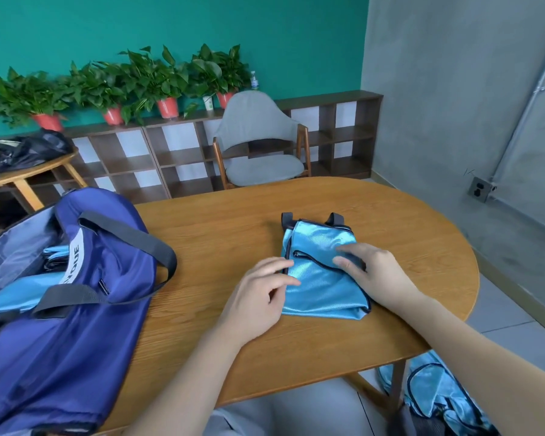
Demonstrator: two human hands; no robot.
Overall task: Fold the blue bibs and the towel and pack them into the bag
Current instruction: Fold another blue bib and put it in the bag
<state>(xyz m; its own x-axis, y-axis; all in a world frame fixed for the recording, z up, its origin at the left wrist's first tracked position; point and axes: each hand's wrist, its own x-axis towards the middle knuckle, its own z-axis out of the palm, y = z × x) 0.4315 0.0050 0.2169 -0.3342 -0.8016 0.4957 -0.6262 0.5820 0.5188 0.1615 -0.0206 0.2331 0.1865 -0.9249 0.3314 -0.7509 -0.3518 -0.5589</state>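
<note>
A shiny light-blue bib (320,269) with dark trim lies folded into a small packet on the wooden table (233,234). My left hand (258,297) rests at the packet's left edge, fingertips on the fabric. My right hand (372,275) presses on its right side with the fingers laid flat over the cloth. A dark blue bag (76,309) stands open at the left of the table, with folded light-blue bibs (22,291) inside it. More light-blue bibs (438,391) lie in a heap below the table's right edge.
A grey chair (258,143) stands behind the table, in front of a low brown shelf (170,152) topped with potted plants. At the far left is a round side table (29,171) with dark bags on it. The grey wall is at the right.
</note>
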